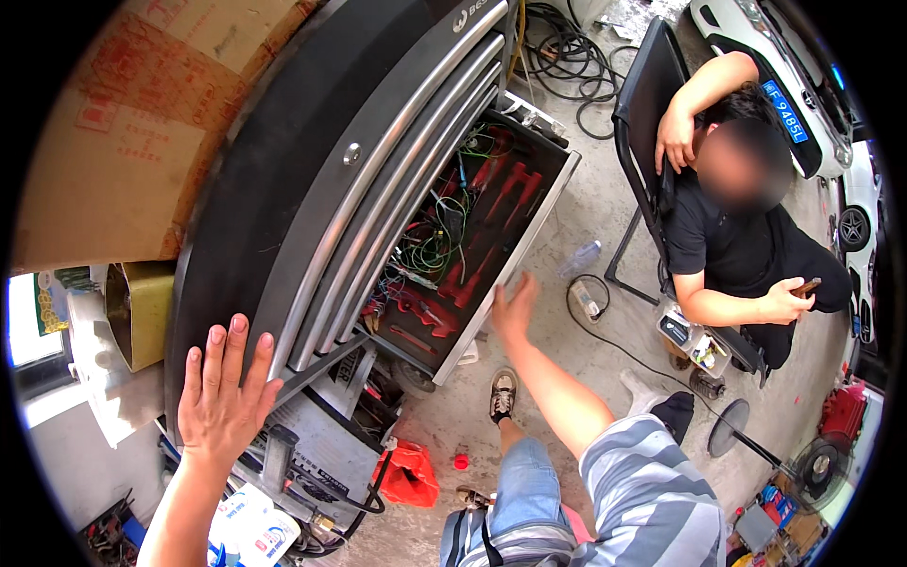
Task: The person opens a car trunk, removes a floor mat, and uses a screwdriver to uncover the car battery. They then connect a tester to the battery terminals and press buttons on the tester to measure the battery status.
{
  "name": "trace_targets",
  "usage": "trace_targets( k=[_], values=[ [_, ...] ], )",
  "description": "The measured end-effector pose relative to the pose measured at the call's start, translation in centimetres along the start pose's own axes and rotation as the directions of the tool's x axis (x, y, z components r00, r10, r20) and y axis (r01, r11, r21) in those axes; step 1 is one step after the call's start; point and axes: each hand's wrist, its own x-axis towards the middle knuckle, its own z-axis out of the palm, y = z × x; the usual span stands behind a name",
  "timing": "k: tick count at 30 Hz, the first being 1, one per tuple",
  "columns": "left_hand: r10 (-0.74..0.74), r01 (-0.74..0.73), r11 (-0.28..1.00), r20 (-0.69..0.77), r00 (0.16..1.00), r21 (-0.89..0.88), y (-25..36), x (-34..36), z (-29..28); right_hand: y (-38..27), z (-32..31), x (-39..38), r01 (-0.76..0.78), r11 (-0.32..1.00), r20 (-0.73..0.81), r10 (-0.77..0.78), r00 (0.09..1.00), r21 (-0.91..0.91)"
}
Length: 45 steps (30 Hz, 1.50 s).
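A black tool cabinet (250,203) with long silver drawer handles (378,175) fills the left and middle. Its lowest visible drawer (537,227) is pulled out, showing red-handled tools (436,317) in a dark tray and tangled thin wires (439,236). My left hand (227,392) is raised at the cabinet's near end, palm down, fingers stretched; whether it touches the cabinet cannot be told. At the drawer's outer front edge is my right hand (513,307), its thumb apart from the fingers and nothing seen in it. Slight blur hides exactly how its fingertips meet the edge.
A person (727,227) sits in a black folding chair (652,94) at right, holding a phone. A plastic bottle (581,257), a cable (619,340) and a red bag (409,472) lie on the floor. A cardboard box (142,142) rests at upper left; white cars stand beyond.
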Motion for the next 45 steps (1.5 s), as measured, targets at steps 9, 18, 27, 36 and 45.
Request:
trace_targets(
  k=[9, 18, 27, 36, 45],
  values=[
    [-0.018, 0.018, 1.0, -0.019, 1.0, -0.002, 0.0, -0.1, -0.1, -10.8, -0.5, 11.0, 0.659, 0.2, 0.591, -0.308, 0.745, -0.725],
    [-0.014, 0.014, 1.0, -0.053, 0.998, 0.001, 0.1, 0.0, 0.1, -10.4, 0.1, 11.8, 0.599, 0.145, 0.567, -0.208, 0.797, -0.788],
    [-0.044, 0.046, 0.998, -0.065, 0.997, 0.045, 0.2, 0.3, -0.2, -13.1, 8.8, 17.6, 0.634, 0.52, 0.487, -0.407, 0.773, -0.573],
    [-0.063, 0.066, 0.996, -0.045, 0.997, 0.066, 0.4, 0.1, -0.3, -9.5, 1.7, 13.0, 0.642, 0.716, 0.419, -0.513, 0.75, -0.274],
    [-0.082, 0.084, 0.995, -0.045, 0.996, 0.056, 0.4, -0.4, 0.0, -8.6, -5.1, 7.9, 0.522, 0.835, 0.492, -0.385, 0.781, -0.176]
  ],
)
